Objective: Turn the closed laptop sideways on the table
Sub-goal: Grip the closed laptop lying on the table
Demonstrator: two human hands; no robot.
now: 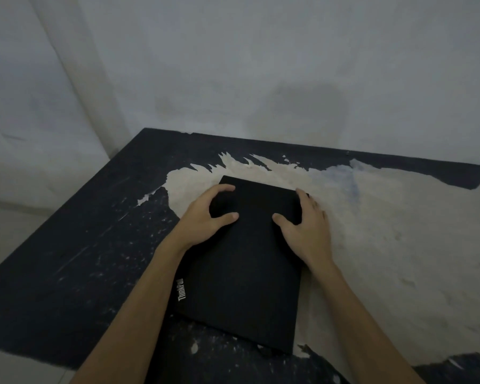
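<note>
Laptop: the black laptop (244, 261) is shut and lies flat on the table. Its long sides run away from the person, and it is turned a little. A small white ThinkPad logo (181, 289) sits near its left edge.
Where it is: in the middle of the table, partly on the pale worn patch and partly on the dark part.
Left hand: the left hand (205, 217) is on the far left part of the lid. Its fingers are curled, with the tips and the thumb pressing down on the lid. It is not wrapped around anything.
Right hand: the right hand (306, 225) is on the far right edge. The thumb lies on top of the lid and the fingers curl over the side, gripping the edge.
Table: the table (67, 259) is dark, with a big pale patch where the top has peeled off.
Wall: a grey wall (261, 65) stands behind the table.
</note>
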